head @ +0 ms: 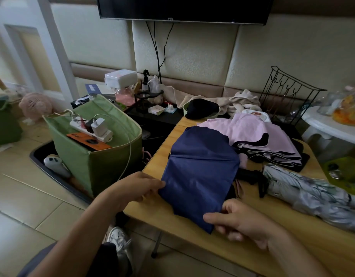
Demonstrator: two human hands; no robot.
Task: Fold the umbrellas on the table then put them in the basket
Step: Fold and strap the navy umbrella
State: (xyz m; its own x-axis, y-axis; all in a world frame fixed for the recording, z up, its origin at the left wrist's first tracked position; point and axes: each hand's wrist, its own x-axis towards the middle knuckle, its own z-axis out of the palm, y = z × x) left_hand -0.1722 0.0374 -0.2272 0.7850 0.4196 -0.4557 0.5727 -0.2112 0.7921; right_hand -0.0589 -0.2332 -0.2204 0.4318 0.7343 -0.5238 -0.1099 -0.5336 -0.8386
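Note:
A navy blue umbrella (200, 170) lies collapsed on the wooden table (192, 234), its canopy spread flat. My left hand (136, 188) pinches the canopy's left edge. My right hand (238, 220) grips its near corner. Behind it lies a pink umbrella (258, 134) with a black lining, loosely folded. To the right rests a grey floral umbrella (316, 198), rolled up, its black handle (250, 174) pointing at the blue one. A green fabric basket (88, 156) stands on the floor left of the table.
The basket's top bears a power strip (92, 126) with chargers and an orange phone (88, 141). A black wire rack (288, 92), a black hat (202, 108) and a beige cloth (238, 100) sit at the table's back. A green tray (344, 174) lies at right.

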